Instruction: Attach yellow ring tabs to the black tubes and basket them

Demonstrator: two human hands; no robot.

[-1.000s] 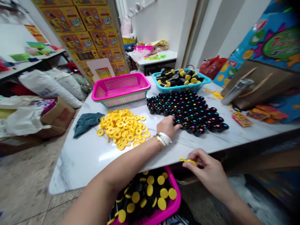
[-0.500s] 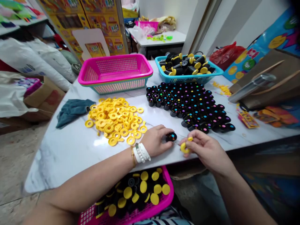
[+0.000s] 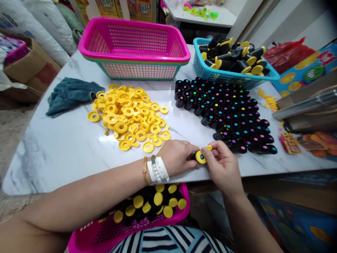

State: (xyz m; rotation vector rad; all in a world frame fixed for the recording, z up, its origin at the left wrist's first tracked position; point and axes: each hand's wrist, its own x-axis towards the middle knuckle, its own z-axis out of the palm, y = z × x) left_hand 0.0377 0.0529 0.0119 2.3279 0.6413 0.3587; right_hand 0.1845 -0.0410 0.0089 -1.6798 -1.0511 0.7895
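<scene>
Seen from above, two bare hands meet at the front edge of a white marbled table (image 3: 63,151). The left hand (image 3: 175,158) grips a black tube (image 3: 193,156) between thumb and fingers, lying on its side with its end turned to the right. The right hand (image 3: 223,163) pinches a yellow cap (image 3: 198,160) at that end.

What has just changed: half a second ago the cap and tube were apart, one in each hand. Now the ring of the cap sits against the tube's end, and a blue dot (image 3: 202,157) shows through its hole. This looks like the moment of fitting the two together; whether the ring is pressed fully home cannot be told. The cap's small lid (image 3: 209,147) stands away from the ring, by the right fingertips.

Left of the hands lies a heap of loose caps (image 3: 129,117); beyond and to the right stand rows of tubes (image 3: 231,116) with coloured dots on their ends. A blue basket (image 3: 223,73) behind them holds tubes with yellow tops, as does a pink basket (image 3: 185,202) below the table edge.
</scene>
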